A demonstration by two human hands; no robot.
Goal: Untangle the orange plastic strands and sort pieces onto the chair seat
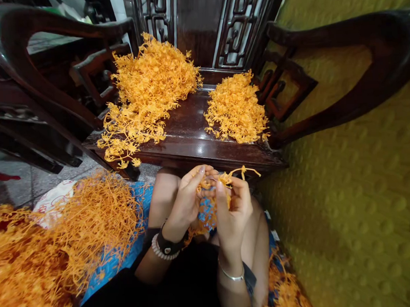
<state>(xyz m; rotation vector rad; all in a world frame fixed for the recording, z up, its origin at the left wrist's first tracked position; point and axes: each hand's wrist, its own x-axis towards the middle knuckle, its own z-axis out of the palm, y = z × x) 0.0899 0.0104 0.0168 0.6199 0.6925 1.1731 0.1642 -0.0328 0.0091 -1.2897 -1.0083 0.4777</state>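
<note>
My left hand (pixel 187 196) and my right hand (pixel 233 212) meet above my lap, close to the seat's front edge. Both have their fingers pinched on a small orange branching plastic stem (pixel 244 171). Its thin tip sticks out to the right past my right fingers, and the rest is partly hidden between the two hands. Beyond them on the dark wooden chair (pixel 189 122) lie two heaps of similar orange pieces: a large heap (pixel 152 82) on the left and a smaller heap (pixel 236 107) on the right.
A big tangle of orange stems (pixel 101 215) lies at lower left on blue sheeting (pixel 127 246), beside a white patterned bag (pixel 53 202). More orange stems (pixel 286 292) lie at lower right. Curved chair arms (pixel 390 63) flank the seat, and a yellow-green textured surface (pixel 360 199) stands close on the right.
</note>
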